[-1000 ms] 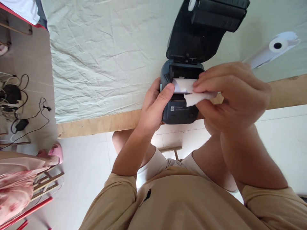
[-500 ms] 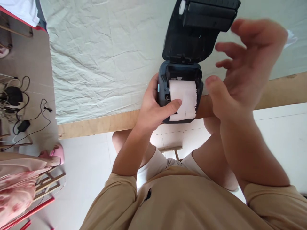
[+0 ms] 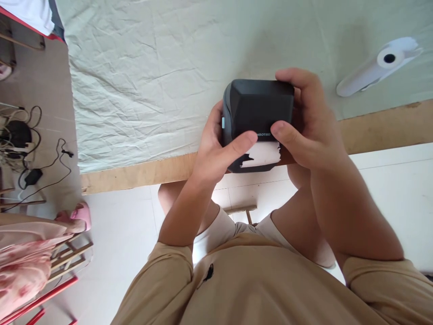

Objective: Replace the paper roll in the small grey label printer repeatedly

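A dark label printer [image 3: 262, 108] sits at the table's front edge with its lid down. White paper [image 3: 262, 154] with a ragged, torn edge sticks out from under the lid's front. My left hand [image 3: 216, 149] is wrapped around the printer's left side, thumb on the lid's front edge. Gripping the right side is my right hand [image 3: 309, 122], its thumb at the lid's front right corner and a finger over the back right corner. The fingertips behind the body are partly hidden.
A white paper roll [image 3: 375, 70] lies on the green cloth [image 3: 145, 81] to the right. Bare wood [image 3: 142, 174] edges the table. On the floor at left are tangled cables [image 3: 16, 140], a black adapter [image 3: 33, 177] and a person's foot in a pink sandal [image 3: 81, 215].
The printer's lid has swung down from upright to shut over the paper. My right hand has moved left onto the printer, uncovering the paper roll. My left hand has stayed in place.
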Available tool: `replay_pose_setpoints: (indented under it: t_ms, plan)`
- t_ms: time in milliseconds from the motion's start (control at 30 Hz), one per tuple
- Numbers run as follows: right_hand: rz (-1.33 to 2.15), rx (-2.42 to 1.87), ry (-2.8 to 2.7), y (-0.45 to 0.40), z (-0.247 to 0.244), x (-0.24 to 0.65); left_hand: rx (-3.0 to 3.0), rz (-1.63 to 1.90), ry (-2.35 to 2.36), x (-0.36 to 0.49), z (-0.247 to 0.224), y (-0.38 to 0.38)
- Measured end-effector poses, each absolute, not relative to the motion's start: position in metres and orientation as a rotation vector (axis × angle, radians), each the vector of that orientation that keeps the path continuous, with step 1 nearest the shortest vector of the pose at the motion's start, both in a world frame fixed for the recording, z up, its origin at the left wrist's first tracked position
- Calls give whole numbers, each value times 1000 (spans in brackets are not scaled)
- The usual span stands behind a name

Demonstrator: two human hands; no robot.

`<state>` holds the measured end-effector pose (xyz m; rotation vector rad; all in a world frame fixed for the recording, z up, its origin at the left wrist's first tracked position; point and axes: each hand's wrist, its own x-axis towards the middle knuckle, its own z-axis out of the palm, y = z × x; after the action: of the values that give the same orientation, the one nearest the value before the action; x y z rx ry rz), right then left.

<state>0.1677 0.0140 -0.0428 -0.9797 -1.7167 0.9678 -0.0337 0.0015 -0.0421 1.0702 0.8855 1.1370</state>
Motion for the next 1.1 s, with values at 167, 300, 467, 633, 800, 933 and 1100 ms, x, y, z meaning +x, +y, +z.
replay_pose_setpoints:
  t_ms: [167, 300, 467, 633, 800, 933, 1100]
  plan:
    - [1001, -994, -1719, 17, -45, 171, 985, 1107, 928, -30, -34, 1]
    - [1003, -1005, -1719, 18, -45, 172, 979, 1091, 911, -30, -33, 2]
    - [1040, -982, -1686, 18, -45, 173, 985, 1095, 839, -29, -27, 0]
    - [1017, -973, -1690, 17, -46, 171, 890, 1149, 712, -26, -30, 2]
    - [935, -980, -1729, 17, -49, 170, 810, 1172, 859, -25, -42, 3]
    - [954, -959, -1738, 15, -47, 170, 765, 1199, 983, -24, -42, 2]
    - [954, -986, -1732, 11, -46, 173, 779, 1280, 983, -24, -36, 4]
